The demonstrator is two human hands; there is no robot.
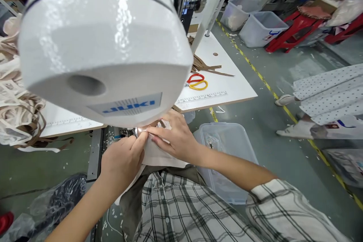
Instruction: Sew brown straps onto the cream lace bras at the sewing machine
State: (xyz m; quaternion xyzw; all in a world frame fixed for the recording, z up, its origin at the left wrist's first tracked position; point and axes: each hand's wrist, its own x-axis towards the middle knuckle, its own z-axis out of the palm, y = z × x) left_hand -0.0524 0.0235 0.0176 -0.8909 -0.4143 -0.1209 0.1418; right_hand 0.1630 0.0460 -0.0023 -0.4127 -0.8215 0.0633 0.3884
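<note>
A big white Juki sewing machine head (102, 45) fills the upper left and hides the needle. Just below it, my left hand (124, 159) is curled, pinching the edge of a pale fabric piece (159, 157). My right hand (176, 140) lies on the same fabric with fingers pressed together, pointing left toward the machine. The two hands touch at the fingertips. The fabric hangs down over my lap, above a plaid shirt (184, 208).
The white table (227, 87) carries red and yellow scissors (197, 81) and brown strips (207, 66). A heap of beige straps (17, 113) lies at the left. A clear plastic bin (227, 151) stands on the floor by my right arm. Other bins (261, 26) stand farther back. Someone's shoes (295, 130) are at the right.
</note>
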